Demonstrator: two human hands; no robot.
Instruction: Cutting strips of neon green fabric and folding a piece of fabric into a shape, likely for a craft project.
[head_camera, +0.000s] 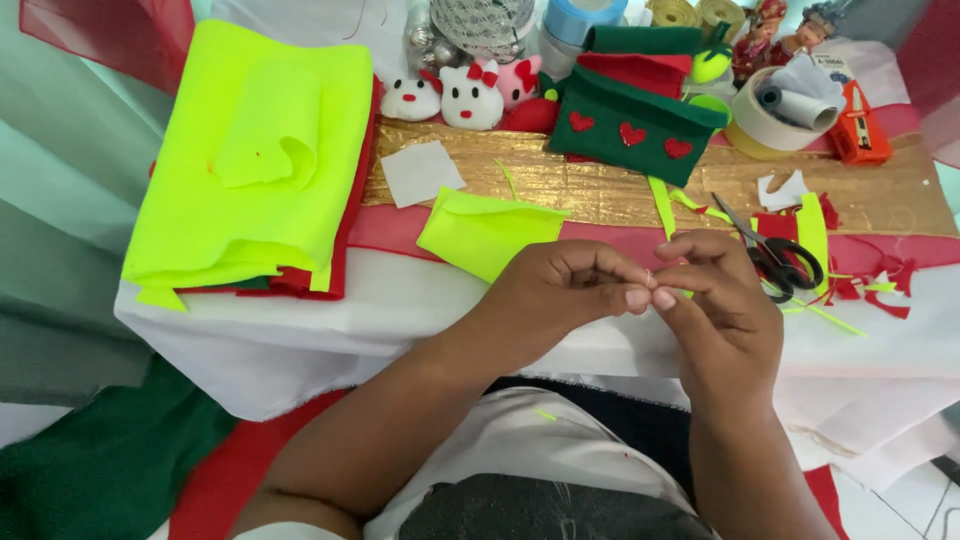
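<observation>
White-draped table: both hands, just beside black-handled scissors, pinch together on something tiny, likely light and slippery; fingertip grip suits.

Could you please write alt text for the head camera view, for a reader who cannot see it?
The left hand and right hand meet fingertip to fingertip, pinching something too small to make out, above a white-covered table. Behind them lie a neon yellow felt piece, black-handled scissors and a green felt pouch with red hearts.
</observation>
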